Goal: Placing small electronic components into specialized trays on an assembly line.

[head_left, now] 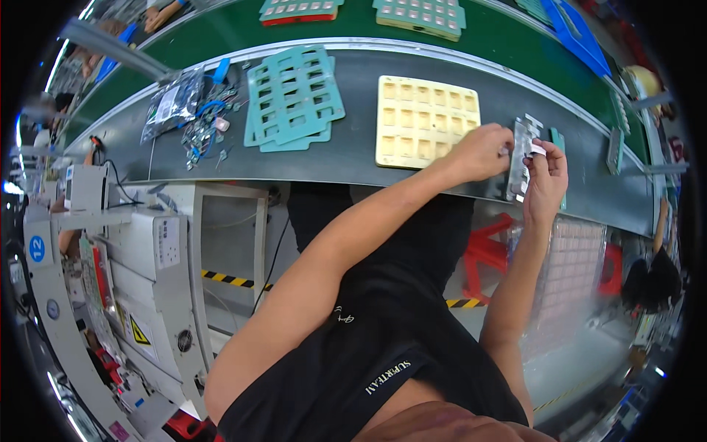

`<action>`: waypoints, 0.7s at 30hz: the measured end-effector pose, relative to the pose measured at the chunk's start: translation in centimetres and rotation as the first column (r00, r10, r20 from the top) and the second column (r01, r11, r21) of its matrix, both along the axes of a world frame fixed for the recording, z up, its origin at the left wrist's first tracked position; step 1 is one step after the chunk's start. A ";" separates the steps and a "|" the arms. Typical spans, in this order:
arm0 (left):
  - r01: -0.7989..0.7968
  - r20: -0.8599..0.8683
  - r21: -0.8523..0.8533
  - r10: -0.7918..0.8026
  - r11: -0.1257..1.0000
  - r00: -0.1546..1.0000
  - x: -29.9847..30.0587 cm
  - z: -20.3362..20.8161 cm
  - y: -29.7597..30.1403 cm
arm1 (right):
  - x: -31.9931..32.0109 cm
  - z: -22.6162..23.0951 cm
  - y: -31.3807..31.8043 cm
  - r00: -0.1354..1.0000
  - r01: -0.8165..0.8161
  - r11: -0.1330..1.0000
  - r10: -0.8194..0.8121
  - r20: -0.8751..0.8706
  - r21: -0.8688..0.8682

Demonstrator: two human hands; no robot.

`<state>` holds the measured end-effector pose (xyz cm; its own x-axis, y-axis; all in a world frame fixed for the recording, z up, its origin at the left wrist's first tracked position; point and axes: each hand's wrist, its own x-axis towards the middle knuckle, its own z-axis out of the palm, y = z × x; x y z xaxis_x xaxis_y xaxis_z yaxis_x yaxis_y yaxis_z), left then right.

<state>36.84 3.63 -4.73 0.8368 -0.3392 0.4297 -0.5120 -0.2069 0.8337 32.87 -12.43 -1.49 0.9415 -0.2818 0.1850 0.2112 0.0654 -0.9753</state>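
Observation:
My left hand is closed in a pinch at the right edge of a cream tray with rows of square pockets. Something tiny and shiny shows at its fingertips, too small to name. A narrow silver metal strip stands between my two hands, along the bench's near edge. On its right side, my right hand pinches a small whitish piece between thumb and fingers, close against the strip. The cream tray's pockets look bare from here.
Stacked teal plates with cut-out windows lie left of the tray. Farther left are a plastic bag and a heap of small metal parts. Filled trays sit on the green belt beyond. A white machine stands at left.

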 end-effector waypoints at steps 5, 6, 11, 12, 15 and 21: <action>-0.447 -0.006 0.005 0.447 0.894 0.894 1.1 0.0 13.2 | 2.0 -0.1 6.8 0.990 -0.138 0.931 0.116 -0.085 -0.337; -0.487 0.107 0.057 0.480 0.871 0.871 2.1 -0.4 15.3 | 2.7 -0.6 7.9 0.984 -0.179 0.906 0.158 -0.085 -0.384; -0.538 0.162 0.113 0.519 0.835 0.840 4.0 -1.7 17.9 | 7.3 -1.4 15.7 0.972 -0.194 0.784 0.234 -0.010 -0.590; -0.553 0.224 0.109 0.522 0.826 0.823 4.2 -2.2 17.6 | 8.2 -2.0 16.5 0.967 -0.196 0.780 0.253 0.013 -0.594; -0.572 0.248 0.069 0.541 0.818 0.804 4.6 -3.2 17.3 | 9.8 -2.9 17.5 0.965 -0.177 0.625 0.263 -0.008 -0.760; -0.615 0.272 0.080 0.576 0.785 0.771 4.7 -4.5 17.6 | 10.8 -2.2 18.5 0.950 -0.171 0.411 0.310 -0.038 -0.895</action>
